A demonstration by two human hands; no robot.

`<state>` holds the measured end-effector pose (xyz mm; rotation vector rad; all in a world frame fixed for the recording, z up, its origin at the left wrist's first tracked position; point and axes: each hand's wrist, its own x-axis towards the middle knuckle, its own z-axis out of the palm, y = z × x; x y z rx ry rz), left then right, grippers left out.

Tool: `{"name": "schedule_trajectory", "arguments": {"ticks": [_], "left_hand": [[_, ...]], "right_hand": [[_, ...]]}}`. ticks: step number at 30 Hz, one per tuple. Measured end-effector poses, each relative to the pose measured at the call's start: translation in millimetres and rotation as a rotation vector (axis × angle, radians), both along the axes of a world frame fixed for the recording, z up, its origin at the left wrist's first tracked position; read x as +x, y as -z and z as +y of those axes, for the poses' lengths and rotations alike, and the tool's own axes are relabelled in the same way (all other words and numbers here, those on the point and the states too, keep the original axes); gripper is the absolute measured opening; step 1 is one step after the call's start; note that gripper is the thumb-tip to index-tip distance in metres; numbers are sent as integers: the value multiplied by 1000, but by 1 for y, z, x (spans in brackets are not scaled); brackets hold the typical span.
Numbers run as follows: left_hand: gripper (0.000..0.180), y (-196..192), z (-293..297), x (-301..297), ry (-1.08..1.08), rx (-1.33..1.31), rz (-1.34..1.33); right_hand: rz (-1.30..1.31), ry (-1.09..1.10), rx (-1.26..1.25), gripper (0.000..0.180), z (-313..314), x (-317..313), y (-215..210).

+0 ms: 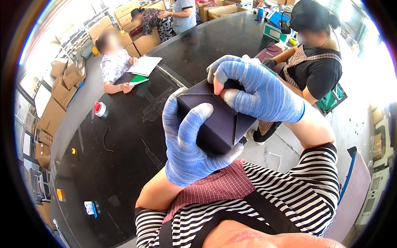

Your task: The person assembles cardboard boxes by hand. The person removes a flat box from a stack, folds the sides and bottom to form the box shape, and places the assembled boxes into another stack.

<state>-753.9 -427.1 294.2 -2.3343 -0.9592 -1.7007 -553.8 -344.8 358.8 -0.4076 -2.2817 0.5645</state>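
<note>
A dark purple-black cardboard box (213,130) is held up in front of my chest, tilted, above the near edge of the table. My left hand (186,142), in a blue-and-white knit glove, wraps round its left side, with the thumb and fingers spread over its faces. My right hand (264,91), gloved alike, grips the upper right part. The right thumb and a bare index fingertip are bent together at the seam of the box's flap. Part of the box's far side is hidden behind the right hand.
The black table (124,173) curves around me. A red-and-white tape roll (99,109) sits at the left. A person with papers (145,65) leans at the far left edge; another person (318,58) works close on the right. Cardboard boxes (66,80) are piled beyond.
</note>
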Motion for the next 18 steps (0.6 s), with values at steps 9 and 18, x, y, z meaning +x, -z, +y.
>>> {"name": "schedule_trajectory", "arguments": {"ticks": [9, 18], "left_hand": [[88, 0, 4, -5, -15, 17, 1], [88, 4, 3, -14, -33, 3, 11]], "right_hand": [[84, -7, -340, 16, 1, -4, 3], [101, -111, -389, 22, 5, -6, 6]]}}
